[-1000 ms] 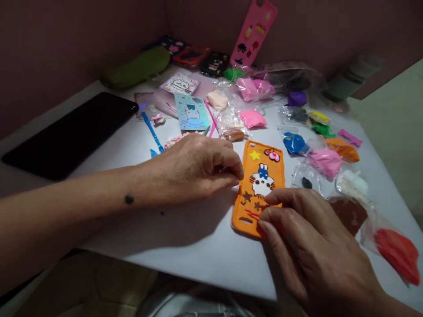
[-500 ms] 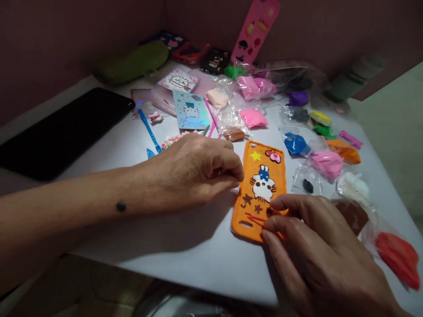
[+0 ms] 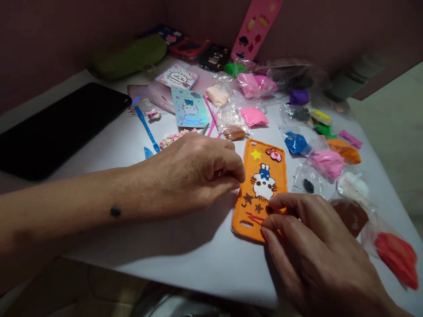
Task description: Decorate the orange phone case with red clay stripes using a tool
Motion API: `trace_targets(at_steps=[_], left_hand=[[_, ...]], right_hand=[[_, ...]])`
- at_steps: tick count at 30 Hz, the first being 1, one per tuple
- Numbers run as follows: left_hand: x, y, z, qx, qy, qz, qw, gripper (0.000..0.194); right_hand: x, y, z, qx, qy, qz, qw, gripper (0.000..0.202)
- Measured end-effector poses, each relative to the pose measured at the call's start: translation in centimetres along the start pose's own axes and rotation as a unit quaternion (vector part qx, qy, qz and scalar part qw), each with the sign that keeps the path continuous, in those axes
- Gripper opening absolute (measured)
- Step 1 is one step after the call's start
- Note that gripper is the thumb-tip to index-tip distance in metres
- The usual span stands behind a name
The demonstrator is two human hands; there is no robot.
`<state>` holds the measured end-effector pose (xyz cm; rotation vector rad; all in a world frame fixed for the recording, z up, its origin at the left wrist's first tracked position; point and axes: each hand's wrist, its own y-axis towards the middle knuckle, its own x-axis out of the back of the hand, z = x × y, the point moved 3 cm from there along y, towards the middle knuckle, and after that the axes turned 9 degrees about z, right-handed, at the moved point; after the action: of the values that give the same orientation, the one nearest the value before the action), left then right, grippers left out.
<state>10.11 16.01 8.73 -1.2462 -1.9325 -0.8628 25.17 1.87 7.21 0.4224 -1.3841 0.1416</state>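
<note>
An orange phone case [image 3: 244,193] lies on the white table, decorated with a white cat figure [image 3: 263,188] in blue, a yellow star [image 3: 255,154], a pink-and-brown shape and brown stars. My left hand [image 3: 201,171] is closed at the case's left edge, fingertips pressed together; whatever they may hold is hidden. Over the case's lower right, my right hand [image 3: 317,246] has its thumb and fingers pinched at the end of a thin red strip [image 3: 254,216], which lies bent on the orange surface.
Bagged clay lies behind and right, including blue [image 3: 295,143], pink [image 3: 327,163] and red [image 3: 396,259] lumps. A black slab [image 3: 66,127], blue tool [image 3: 147,128], printed card [image 3: 189,110] and green pouch [image 3: 132,57] are at left and back. A pink case [image 3: 256,31] leans on the wall.
The view has shifted slightly, so things at the left appear a little further left. Both hands keep nearly the same places at the case.
</note>
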Motion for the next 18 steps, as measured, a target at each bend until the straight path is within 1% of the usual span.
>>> trace_targets(at_steps=[5, 8, 13, 18], left_hand=[[-0.21, 0.11, 0.02, -0.003, 0.001, 0.005, 1.0, 0.019], [-0.37, 0.1, 0.22, 0.0, 0.003, 0.006, 1.0, 0.018], [-0.26, -0.07, 0.09, -0.007, 0.0, 0.0, 1.0, 0.018], [-0.31, 0.01, 0.04, -0.007, 0.005, 0.006, 1.0, 0.02]], right_hand=[[-0.26, -0.08, -0.15, -0.009, -0.026, 0.002, 1.0, 0.012], [-0.26, -0.06, -0.23, -0.003, -0.028, 0.003, 1.0, 0.012], [0.19, 0.04, -0.59, -0.017, -0.03, 0.0, 0.999, 0.012], [0.61, 0.02, -0.68, -0.007, -0.028, 0.009, 1.0, 0.014]])
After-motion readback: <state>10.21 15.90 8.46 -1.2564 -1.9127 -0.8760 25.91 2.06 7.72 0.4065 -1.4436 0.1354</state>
